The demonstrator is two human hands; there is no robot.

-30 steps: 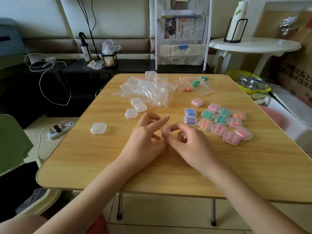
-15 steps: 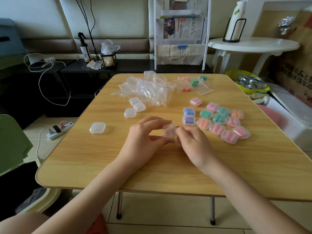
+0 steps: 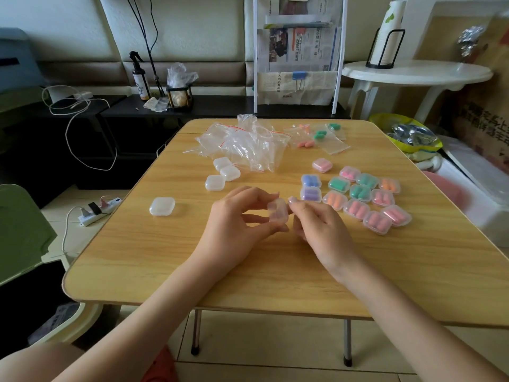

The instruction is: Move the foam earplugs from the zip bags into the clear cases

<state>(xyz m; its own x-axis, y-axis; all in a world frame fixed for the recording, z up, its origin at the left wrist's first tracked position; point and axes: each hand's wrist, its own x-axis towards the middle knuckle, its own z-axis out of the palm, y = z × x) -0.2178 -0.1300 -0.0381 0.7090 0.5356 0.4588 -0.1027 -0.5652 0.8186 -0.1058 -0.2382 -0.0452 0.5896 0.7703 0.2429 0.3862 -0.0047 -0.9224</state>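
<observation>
A small clear case (image 3: 277,211) is held just above the middle of the wooden table (image 3: 275,271). My left hand (image 3: 237,219) pinches it from the left and my right hand (image 3: 319,224) pinches its right edge. Several filled cases (image 3: 358,199) with pink, orange, green, blue and purple earplugs lie in a cluster to the right. Three empty cases (image 3: 223,172) sit left of centre, and another empty case (image 3: 162,206) lies further left. Zip bags with earplugs (image 3: 316,136) lie at the far edge, beside a pile of empty zip bags (image 3: 242,142).
A white round side table (image 3: 416,73) and a yellow bowl (image 3: 413,136) stand to the right. A newspaper rack (image 3: 297,59) is behind the table. A green chair (image 3: 22,232) and a power strip (image 3: 99,210) are on the left.
The clear case went from barely showing between my fingertips to being held up in plain view between both hands. Both hands have shifted slightly apart around it.
</observation>
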